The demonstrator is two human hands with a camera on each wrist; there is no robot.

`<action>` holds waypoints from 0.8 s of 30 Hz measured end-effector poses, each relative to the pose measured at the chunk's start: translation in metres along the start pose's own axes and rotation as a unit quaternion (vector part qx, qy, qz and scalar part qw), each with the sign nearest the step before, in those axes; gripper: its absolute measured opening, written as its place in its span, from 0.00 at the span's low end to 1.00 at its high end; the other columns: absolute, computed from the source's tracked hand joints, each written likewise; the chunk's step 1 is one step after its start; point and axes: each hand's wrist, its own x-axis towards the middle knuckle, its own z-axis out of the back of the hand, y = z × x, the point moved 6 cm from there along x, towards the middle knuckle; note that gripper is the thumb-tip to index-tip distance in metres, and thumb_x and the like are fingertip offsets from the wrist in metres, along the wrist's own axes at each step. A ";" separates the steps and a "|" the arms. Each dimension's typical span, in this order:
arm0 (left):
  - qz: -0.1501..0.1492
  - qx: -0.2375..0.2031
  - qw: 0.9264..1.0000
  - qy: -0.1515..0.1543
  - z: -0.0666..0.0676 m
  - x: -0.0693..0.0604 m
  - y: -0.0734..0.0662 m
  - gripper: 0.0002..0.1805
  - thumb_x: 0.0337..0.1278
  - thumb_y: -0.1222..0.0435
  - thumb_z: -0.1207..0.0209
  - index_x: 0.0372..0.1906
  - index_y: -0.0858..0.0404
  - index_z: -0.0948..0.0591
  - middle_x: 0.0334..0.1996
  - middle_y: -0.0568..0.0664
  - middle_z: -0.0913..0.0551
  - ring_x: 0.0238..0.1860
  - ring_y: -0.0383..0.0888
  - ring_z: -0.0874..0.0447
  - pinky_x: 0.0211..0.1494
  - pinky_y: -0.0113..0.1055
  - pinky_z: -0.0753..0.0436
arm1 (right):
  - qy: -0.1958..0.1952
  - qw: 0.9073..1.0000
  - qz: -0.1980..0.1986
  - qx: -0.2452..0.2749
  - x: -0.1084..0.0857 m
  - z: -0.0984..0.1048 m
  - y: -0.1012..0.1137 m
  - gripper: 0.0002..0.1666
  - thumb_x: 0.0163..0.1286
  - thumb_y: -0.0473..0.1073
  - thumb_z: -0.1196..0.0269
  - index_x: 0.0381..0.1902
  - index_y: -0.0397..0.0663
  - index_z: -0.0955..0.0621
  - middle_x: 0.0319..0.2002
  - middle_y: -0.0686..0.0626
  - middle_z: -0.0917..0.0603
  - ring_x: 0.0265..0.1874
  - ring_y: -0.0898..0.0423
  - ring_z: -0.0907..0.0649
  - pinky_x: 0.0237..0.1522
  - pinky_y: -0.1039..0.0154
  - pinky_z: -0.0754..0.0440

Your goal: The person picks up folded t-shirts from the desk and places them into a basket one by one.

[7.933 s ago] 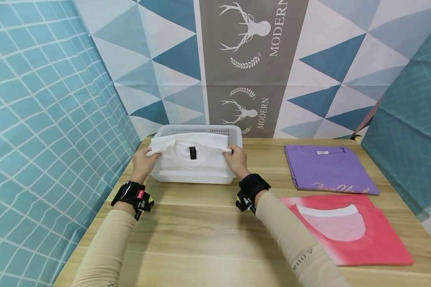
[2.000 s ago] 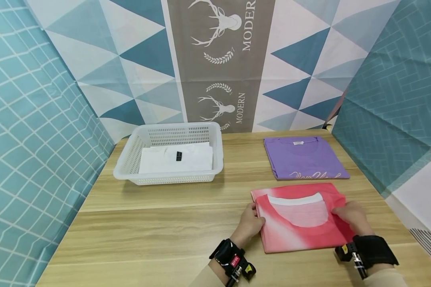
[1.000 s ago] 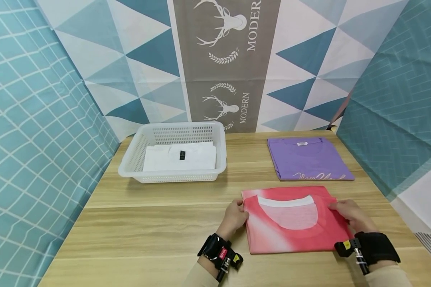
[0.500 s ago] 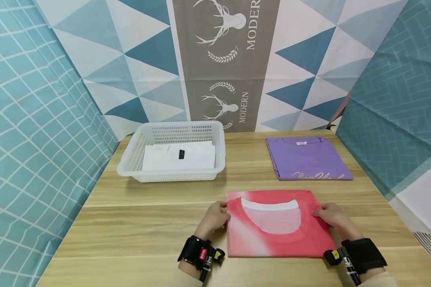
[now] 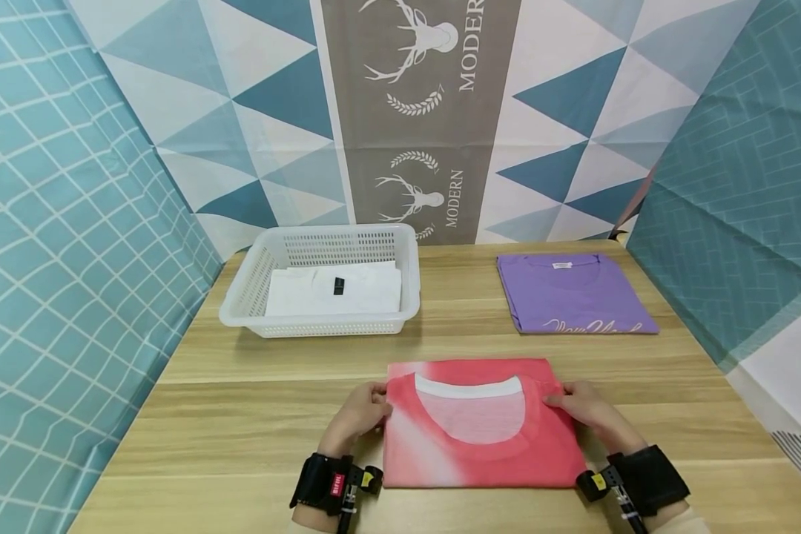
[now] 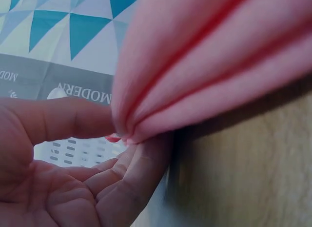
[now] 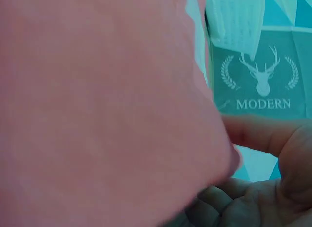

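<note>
A folded red-pink shirt (image 5: 470,452) with a white neckband lies at the front middle of the table. My left hand (image 5: 357,417) pinches its left edge; in the left wrist view the thumb and fingers of that hand (image 6: 83,173) close on the layered pink fabric (image 6: 195,61). On the other side my right hand (image 5: 590,409) holds the right edge near the shoulder. The right wrist view has the pink cloth (image 7: 107,110) filling the left, with the right hand's thumb above its edge (image 7: 263,158) and the fingers below, partly hidden by the cloth.
A white perforated basket (image 5: 334,325) stands at the back left, with a folded white shirt (image 5: 307,293) inside. At the back right lies a folded purple shirt (image 5: 574,297). Patterned cloth walls (image 5: 434,133) rise behind and beside the wooden table (image 5: 240,423).
Both hands have moved left across the table, and the red-pink shirt has shifted left with them. Earlier, the hands held a white shirt over the basket; it now lies inside.
</note>
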 end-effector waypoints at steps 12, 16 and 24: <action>0.020 0.031 0.999 -0.035 0.009 0.010 0.002 0.24 0.56 0.73 0.42 0.58 0.78 0.29 0.33 0.58 0.18 0.29 0.40 0.22 0.31 0.29 0.22 | -0.003 1.000 -0.016 0.027 0.005 0.003 -0.002 0.12 0.64 0.38 0.41 0.35 0.30 0.20 0.21 0.55 0.26 0.21 0.61 0.26 0.26 0.67 0.27; 0.017 0.047 0.998 -0.047 0.019 0.008 0.004 0.22 0.56 0.74 0.43 0.56 0.78 0.28 0.33 0.60 0.17 0.28 0.40 0.22 0.30 0.29 0.23 | -0.010 1.000 -0.001 0.018 0.008 -0.007 0.006 0.10 0.64 0.37 0.42 0.32 0.31 0.22 0.22 0.53 0.28 0.22 0.60 0.28 0.25 0.67 0.30; 0.029 0.057 0.996 -0.068 0.044 0.000 0.012 0.21 0.58 0.73 0.43 0.56 0.77 0.27 0.33 0.58 0.19 0.29 0.41 0.24 0.30 0.30 0.25 | 0.006 0.999 0.004 0.033 0.012 -0.030 0.020 0.09 0.67 0.38 0.43 0.30 0.36 0.25 0.21 0.53 0.30 0.20 0.59 0.29 0.23 0.67 0.32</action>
